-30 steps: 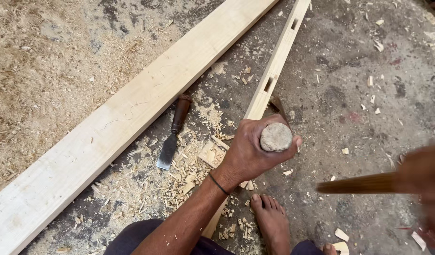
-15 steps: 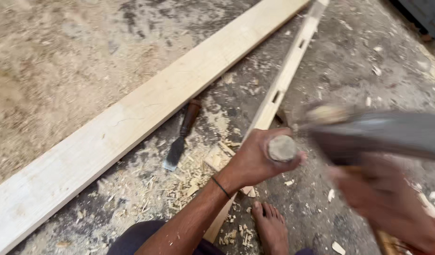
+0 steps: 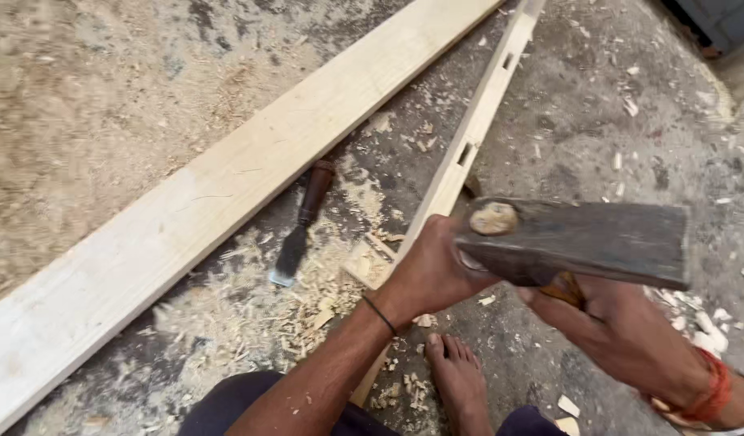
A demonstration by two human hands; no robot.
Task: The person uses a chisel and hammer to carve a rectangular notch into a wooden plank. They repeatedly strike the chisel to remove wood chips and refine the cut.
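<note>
Your bare foot point(image 3: 457, 379) rests near you, just beside the narrow slotted rail point(image 3: 469, 153), so keep your toes clear of it. Your left hand point(image 3: 424, 270) wraps tightly around a chisel handle, hidden under the hammer, standing on that rail; hold it upright and steady. Your right hand point(image 3: 614, 323) closes firmly around the hammer point(image 3: 574, 242), whose head meets the chisel top: strike squarely. To the left, a spare chisel point(image 3: 301, 222) lies among the shavings point(image 3: 307, 299). Farther left runs the wide plank point(image 3: 226, 186).

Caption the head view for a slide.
Left hand grips a chisel on a narrow mortised rail; right hand brings the hammer onto it.
</note>
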